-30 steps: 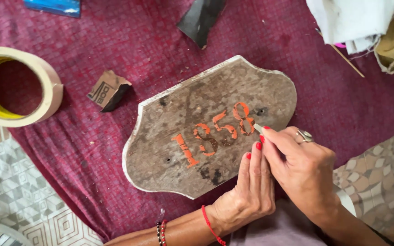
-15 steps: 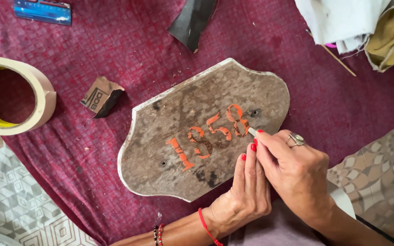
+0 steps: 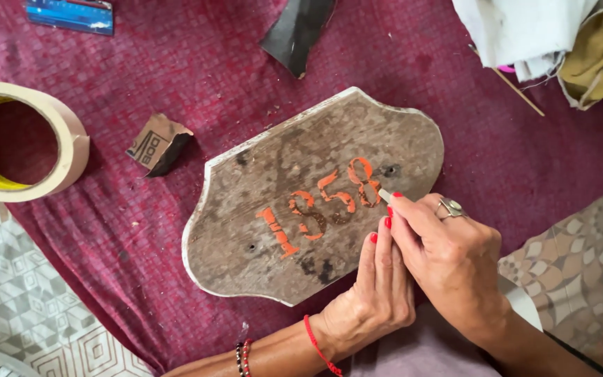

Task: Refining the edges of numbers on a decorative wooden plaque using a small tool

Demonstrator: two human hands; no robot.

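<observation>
A worn wooden plaque (image 3: 301, 174) with a scalloped outline and orange painted digits lies tilted on a dark red cloth (image 3: 197, 77). My right hand (image 3: 448, 258) pinches a small pale tool (image 3: 384, 195) whose tip rests on the plaque beside the last digit; a ring sits on one finger. My left hand (image 3: 375, 293) lies flat on the plaque's lower right edge, pressed against my right hand, with red threads at the wrist.
A wide roll of tape (image 3: 19, 143) lies at the left. A folded scrap of sandpaper (image 3: 156, 145) sits near the plaque, a dark sheet (image 3: 298, 31) above it, a blue ruler (image 3: 71, 14) top left, rags (image 3: 553, 42) top right. Patterned tile floor (image 3: 581, 265) flanks the cloth.
The view has shifted slightly, so everything sits a little lower and to the left. My hands stay together at the plaque's right end, the tool tip still at the last digit.
</observation>
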